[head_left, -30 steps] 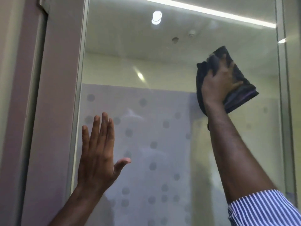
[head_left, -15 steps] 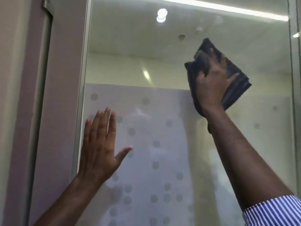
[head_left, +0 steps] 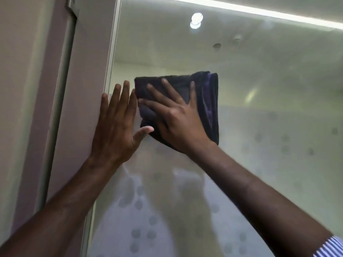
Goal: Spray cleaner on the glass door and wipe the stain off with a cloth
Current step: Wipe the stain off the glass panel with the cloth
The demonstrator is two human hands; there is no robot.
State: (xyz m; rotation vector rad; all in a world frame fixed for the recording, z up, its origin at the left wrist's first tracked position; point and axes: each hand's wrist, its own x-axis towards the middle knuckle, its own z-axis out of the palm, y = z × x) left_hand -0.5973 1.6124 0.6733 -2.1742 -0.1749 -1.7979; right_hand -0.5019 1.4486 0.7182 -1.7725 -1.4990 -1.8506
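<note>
Head view: the right hand (head_left: 178, 115) lay flat with fingers spread over a folded dark cloth (head_left: 204, 101), pressing it against the glass door (head_left: 259, 127) rather than pinching it. The cloth sat in the upper left part of the pane, its left edge just beside the door's left edge (head_left: 109, 75); most of the bare pane lay to the right of the hand. The left hand (head_left: 115, 130) was braced flat and empty, fingers together and pointing up, straddling the door's edge and the pinkish wall panel (head_left: 81, 89), its thumb touching the cloth's lower corner. No stain could be made out with certainty through the reflections and motion blur; the grey dots appeared to belong to a surface behind the glass. The wiping step was judged under way, with free travel open rightward only. No spray bottle was visible.
</note>
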